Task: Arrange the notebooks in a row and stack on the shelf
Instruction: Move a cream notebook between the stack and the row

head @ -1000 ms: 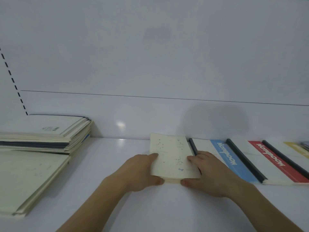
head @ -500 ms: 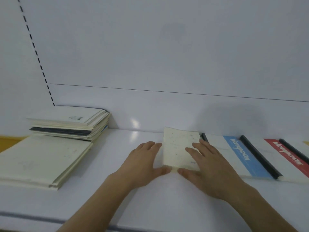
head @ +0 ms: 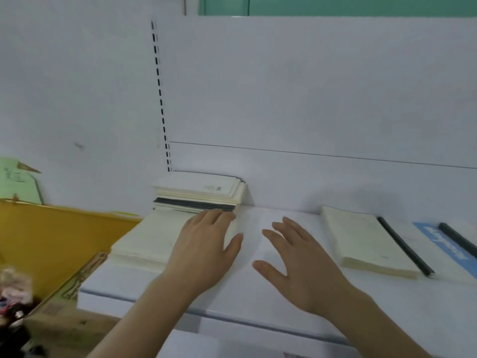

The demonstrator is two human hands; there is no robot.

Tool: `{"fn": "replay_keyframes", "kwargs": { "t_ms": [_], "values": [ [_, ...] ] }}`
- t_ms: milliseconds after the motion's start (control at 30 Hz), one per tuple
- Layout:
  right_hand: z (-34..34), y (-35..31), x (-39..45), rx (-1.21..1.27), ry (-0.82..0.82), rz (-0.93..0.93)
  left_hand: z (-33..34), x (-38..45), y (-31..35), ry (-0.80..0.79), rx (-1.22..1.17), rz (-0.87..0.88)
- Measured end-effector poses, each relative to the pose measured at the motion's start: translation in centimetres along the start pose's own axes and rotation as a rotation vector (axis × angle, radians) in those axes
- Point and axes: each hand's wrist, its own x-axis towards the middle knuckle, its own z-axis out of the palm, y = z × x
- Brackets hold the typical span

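Both hands are hanging over the white shelf [head: 258,295] w/ fingers straight & spread, holding nothing. Right hand [head: 304,267] is hovering mid-shelf; left hand [head: 206,249] is lying over the near cream pile [head: 152,236], contact unclear. To the right, a cream notebook [head: 366,244] is sitting flat beside a blue-cover notebook [head: 444,244]. Further back, a taller stack [head: 201,193] is sitting against the back panel. Probably light, floppy, slick covers, so best taken by pinching the long edges, both sides.
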Motion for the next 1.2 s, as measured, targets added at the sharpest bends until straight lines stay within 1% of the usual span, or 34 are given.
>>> {"fn": "replay_keyframes", "kwargs": {
  "t_ms": [67, 100, 167, 233, 300, 333, 433, 500, 567, 633, 700, 733, 767, 800, 833, 867, 900, 933, 967, 1000, 1067, 1100, 1133, 1200],
  "values": [
    [0.6, -3.6, 1.0, 0.021, -0.005, -0.016, -1.3, -1.3, -3.7, -0.015, 0.057, -0.064],
    [0.9, -5.3, 1.4, 0.031, -0.002, -0.024, -1.8, -1.9, -5.4, -0.072, 0.083, -0.115],
    [1.8, -8.0, 2.3, 0.062, -0.001, -0.025, -2.7, -3.3, -8.2, -0.251, 0.135, -0.180],
    [2.6, -10.1, 3.0, 0.074, -0.022, -0.012, -3.3, -4.4, -10.1, -0.386, 0.186, -0.139],
    [3.3, -11.5, 3.6, 0.040, -0.033, -0.022, -3.4, -5.3, -11.5, -0.408, 0.187, -0.053],
    [3.5, -12.0, 3.8, 0.013, -0.031, -0.035, -3.6, -5.5, -12.1, -0.372, 0.191, -0.006],
    [3.1, -12.6, 3.9, -0.006, 0.031, -0.062, -3.6, -5.9, -13.4, -0.177, 0.187, 0.056],
    [2.4, -12.8, 3.9, 0.015, 0.070, -0.054, -3.5, -6.0, -13.8, -0.112, 0.102, 0.062],
    [1.8, -12.7, 3.9, 0.004, 0.108, -0.049, -3.5, -6.0, -13.9, -0.033, 0.043, 0.042],
    [1.0, -12.5, 3.8, -0.040, 0.151, -0.029, -4.3, -5.5, -13.6, 0.114, 0.035, -0.006],
    [0.0, -12.2, 3.7, -0.081, 0.249, 0.013, -5.3, -4.9, -12.8, 0.268, -0.027, -0.080],
    [-0.6, -12.2, 3.6, -0.100, 0.337, 0.035, -5.8, -4.8, -12.3, 0.324, -0.082, -0.106],
    [-1.2, -12.4, 3.5, -0.109, 0.433, 0.062, -6.5, -4.7, -11.6, 0.337, -0.152, -0.129],
    [-1.7, -12.7, 3.4, -0.100, 0.508, 0.095, -7.3, -4.6, -10.7, 0.288, -0.241, -0.159],
    [-2.0, -13.3, 3.2, -0.088, 0.552, 0.127, -7.6, -4.6, -9.7, 0.171, -0.369, -0.200],
    [-2.2, -14.1, 3.0, -0.077, 0.573, 0.143, -8.1, -4.6, -8.5, 0.028, -0.555, -0.249],
    [-2.1, -15.1, 2.9, -0.068, 0.587, 0.131, -8.3, -4.6, -7.2, -0.081, -0.790, -0.304],
    [-1.7, -16.1, 2.8, -0.058, 0.595, 0.091, -8.2, -4.6, -6.0, -0.129, -0.976, -0.356],
    [-1.0, -17.0, 2.6, -0.039, 0.587, 0.026, -7.9, -4.6, -5.2, -0.112, -1.072, -0.398],
    [-0.3, -17.7, 2.3, -0.001, 0.550, -0.047, -7.5, -4.7, -4.6, -0.057, -1.111, -0.452],
    [0.9, -17.9, 1.9, 0.110, 0.428, -0.122, -7.4, -4.7, -4.6, 0.089, -1.122, -0.579],
    [1.2, -17.4, 1.7, 0.157, 0.400, -0.113, -7.3, -4.7, -5.1, 0.147, -1.110, -0.613],
    [1.4, -16.6, 1.7, 0.186, 0.408, -0.080, -7.2, -4.8, -5.8, 0.183, -1.089, -0.624],
    [1.6, -14.7, 1.9, 0.181, 0.403, 0.010, -7.6, -4.8, -7.4, 0.207, -1.049, -0.627]
  ]
}}
